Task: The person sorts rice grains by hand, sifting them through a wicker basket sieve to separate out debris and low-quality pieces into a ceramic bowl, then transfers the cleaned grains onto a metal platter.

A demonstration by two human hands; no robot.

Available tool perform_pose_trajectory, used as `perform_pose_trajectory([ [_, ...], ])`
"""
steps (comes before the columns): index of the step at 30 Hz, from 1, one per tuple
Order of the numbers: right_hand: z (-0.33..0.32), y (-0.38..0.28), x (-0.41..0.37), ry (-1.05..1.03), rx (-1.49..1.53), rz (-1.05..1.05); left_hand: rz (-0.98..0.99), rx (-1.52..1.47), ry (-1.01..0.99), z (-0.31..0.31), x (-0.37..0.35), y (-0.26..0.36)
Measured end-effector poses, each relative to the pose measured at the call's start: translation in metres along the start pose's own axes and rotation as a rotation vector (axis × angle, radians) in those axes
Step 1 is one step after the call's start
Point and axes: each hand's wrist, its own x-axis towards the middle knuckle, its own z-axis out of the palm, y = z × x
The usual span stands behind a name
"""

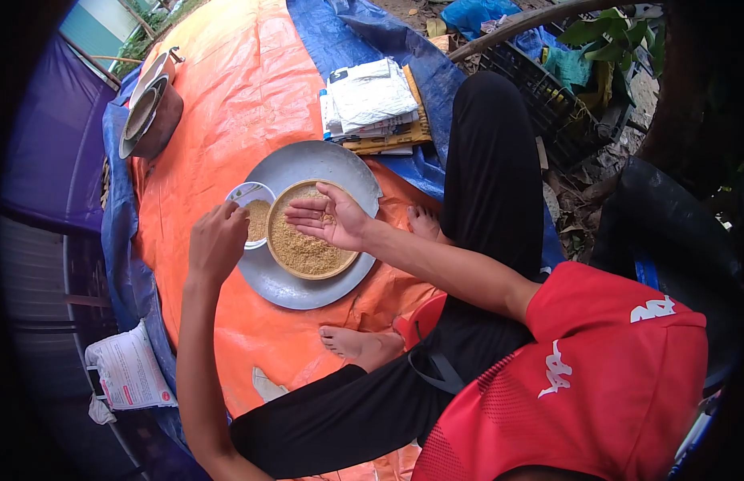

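Note:
My left hand (218, 244) is closed, fingertips pinched together at the left rim of a small white bowl (249, 190); anything between them is too small to make out. Light brown grain lies inside this bowl. Over a round shallow basket (269, 240) of similar grain (308, 250), my right hand (332, 218) is held palm up with its fingers stretched out. A few grains seem to lie on that palm. Both containers rest on a wide, round grey metal tray (287, 295), the bowl to the left of the basket.
An orange tarp (227, 80) lies under the tray. Stacked pots (159, 120) stand upper left, folded white bags (373, 96) above the tray. A printed sack (131, 369) is lower left, a black crate (540, 104) upper right. My bare feet (360, 345) are beside the tray.

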Motion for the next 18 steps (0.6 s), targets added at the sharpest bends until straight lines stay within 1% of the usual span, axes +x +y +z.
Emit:
perform_pose_trajectory([
  [1,0.006,-0.004,-0.005,0.022,-0.002,-0.010,0.000,0.019,-0.029,-0.016,-0.008,0.002],
  [3,0.020,-0.013,-0.013,0.079,0.020,-0.027,-0.030,0.119,-0.003,-0.049,-0.025,0.010],
  [4,0.027,-0.017,-0.019,0.076,0.039,-0.044,-0.039,0.173,0.013,-0.066,-0.033,0.014],
  [7,0.050,-0.033,-0.039,0.038,0.068,-0.100,-0.108,0.282,0.251,-0.112,-0.055,0.031],
  [9,0.065,-0.038,-0.049,0.008,0.083,-0.137,-0.139,0.352,0.309,-0.139,-0.072,0.037],
  [10,0.072,-0.040,-0.057,-0.005,0.091,-0.150,-0.156,0.377,0.349,-0.147,-0.081,0.041],
  [14,0.098,-0.043,-0.078,-0.038,0.104,-0.147,-0.194,0.449,0.382,-0.172,-0.116,0.060],
  [16,0.106,-0.047,-0.090,-0.005,0.109,-0.216,-0.202,0.497,0.402,-0.176,-0.139,0.068],
  [18,0.110,-0.058,-0.101,0.000,0.111,-0.298,-0.287,0.509,0.417,-0.179,-0.166,0.086],
])
